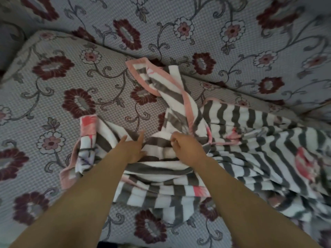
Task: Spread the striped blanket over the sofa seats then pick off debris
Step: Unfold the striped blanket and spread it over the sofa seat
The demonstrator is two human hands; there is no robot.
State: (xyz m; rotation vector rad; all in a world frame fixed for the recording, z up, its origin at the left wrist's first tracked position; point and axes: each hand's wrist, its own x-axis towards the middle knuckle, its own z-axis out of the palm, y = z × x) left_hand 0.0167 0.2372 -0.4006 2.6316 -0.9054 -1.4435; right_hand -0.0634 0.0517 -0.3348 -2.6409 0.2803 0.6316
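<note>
The striped blanket (250, 149), grey and white with a pink border and pink patches, lies crumpled across the middle and right of the sofa seat (44, 97). One twisted end reaches up toward the backrest, and a folded corner sticks out to the left. My left hand (132, 149) rests on the bunched fabric with thumb and a finger extended, the other fingers tucked into a fold. My right hand (186, 149) has its fingers curled round a gathered fold of the blanket beside it.
The sofa has a grey quilted cover with dark red flowers and vines. Its backrest (232, 33) runs across the top and right. A bare stretch of seat lies to the left of the blanket. The seat's front edge is near the bottom.
</note>
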